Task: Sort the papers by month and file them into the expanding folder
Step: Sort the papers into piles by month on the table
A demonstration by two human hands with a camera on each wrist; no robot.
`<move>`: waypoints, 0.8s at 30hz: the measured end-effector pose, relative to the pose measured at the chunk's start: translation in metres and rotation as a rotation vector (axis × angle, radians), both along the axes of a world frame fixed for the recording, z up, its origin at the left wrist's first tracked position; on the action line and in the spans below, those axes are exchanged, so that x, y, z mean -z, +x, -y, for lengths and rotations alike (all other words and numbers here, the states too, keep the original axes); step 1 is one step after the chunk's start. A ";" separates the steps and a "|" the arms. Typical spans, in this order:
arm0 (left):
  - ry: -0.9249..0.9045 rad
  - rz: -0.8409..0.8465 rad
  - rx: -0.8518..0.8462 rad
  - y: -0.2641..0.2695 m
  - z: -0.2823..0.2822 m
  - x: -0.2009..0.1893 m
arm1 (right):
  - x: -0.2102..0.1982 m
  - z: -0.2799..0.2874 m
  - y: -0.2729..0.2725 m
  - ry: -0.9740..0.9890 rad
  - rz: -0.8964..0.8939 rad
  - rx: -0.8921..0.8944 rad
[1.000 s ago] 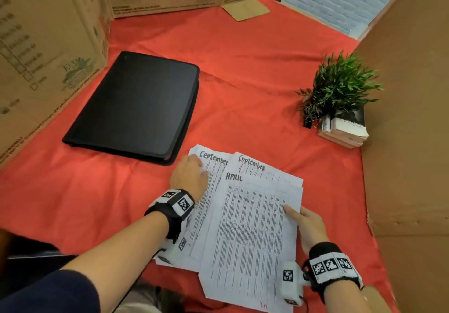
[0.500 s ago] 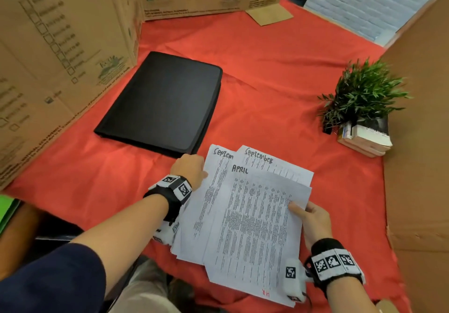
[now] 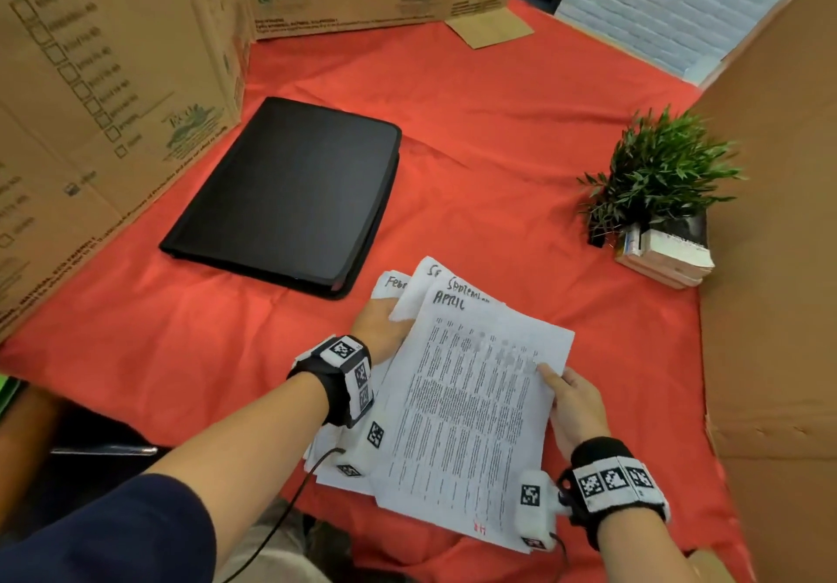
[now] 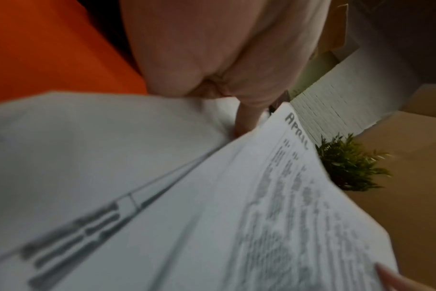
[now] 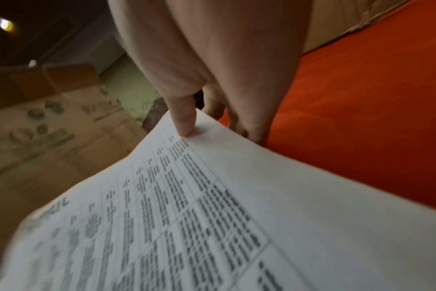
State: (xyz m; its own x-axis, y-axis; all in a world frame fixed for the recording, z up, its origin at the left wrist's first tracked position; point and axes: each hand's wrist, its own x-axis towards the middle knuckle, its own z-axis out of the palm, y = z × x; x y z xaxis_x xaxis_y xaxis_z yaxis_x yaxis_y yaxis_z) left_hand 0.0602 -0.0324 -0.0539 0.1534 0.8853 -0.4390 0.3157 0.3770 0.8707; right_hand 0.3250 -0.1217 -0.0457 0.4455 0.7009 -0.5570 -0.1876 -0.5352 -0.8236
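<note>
A fanned stack of printed papers [image 3: 471, 410] is held over the near edge of the red-covered table. The top sheet is headed APRIL [image 4: 294, 187]; sheets marked September and Febr show behind it. My left hand [image 3: 385, 322] grips the stack's left side, its fingers hidden among the sheets [image 4: 244, 122]. My right hand [image 3: 564, 390] pinches the April sheet's right edge, thumb [image 5: 184, 122] on top and fingers beneath. The black expanding folder [image 3: 290, 193] lies shut and flat to the upper left, a little beyond the papers.
Cardboard walls [image 3: 90, 106] close in the left, back and right [image 3: 770, 265]. A small green plant [image 3: 656, 179] stands on stacked books [image 3: 666, 256] at the right. The red cloth [image 3: 489, 152] lies bare between folder and plant.
The papers have come up off the table and drawn closer together in both hands. A sheet marked Febr now shows at the left. The head view has shifted, so the folder appears further right.
</note>
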 end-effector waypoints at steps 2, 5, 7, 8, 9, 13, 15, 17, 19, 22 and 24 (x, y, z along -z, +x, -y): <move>0.006 0.001 -0.023 0.005 -0.002 -0.001 | -0.005 0.004 0.014 0.031 0.017 0.082; -0.004 0.024 -0.005 0.014 -0.003 -0.001 | -0.008 0.012 0.033 0.011 0.017 0.146; 0.034 -0.014 0.120 0.023 0.000 0.001 | -0.006 0.019 0.038 -0.055 0.052 0.154; 0.054 -0.065 0.199 0.030 0.001 0.002 | -0.005 0.022 0.041 -0.079 0.077 0.178; 0.063 -0.120 0.277 0.038 0.003 0.003 | -0.004 0.025 0.044 -0.090 0.127 0.223; 0.075 -0.131 0.351 0.083 0.008 0.001 | -0.029 0.028 0.063 -0.041 0.564 0.454; 0.032 -0.121 0.317 0.106 0.009 0.000 | -0.055 0.030 0.076 0.041 0.711 0.512; 0.029 -0.135 0.351 0.127 0.006 0.002 | -0.080 0.034 0.088 0.106 0.797 0.499; 0.053 -0.172 0.423 0.142 0.003 0.004 | -0.097 0.040 0.097 0.106 0.804 0.454; 0.109 -0.295 0.536 0.151 0.000 0.007 | -0.096 0.047 0.098 0.025 0.647 0.331; 0.146 -0.357 0.606 0.149 -0.003 0.008 | -0.083 0.050 0.091 -0.017 0.515 0.268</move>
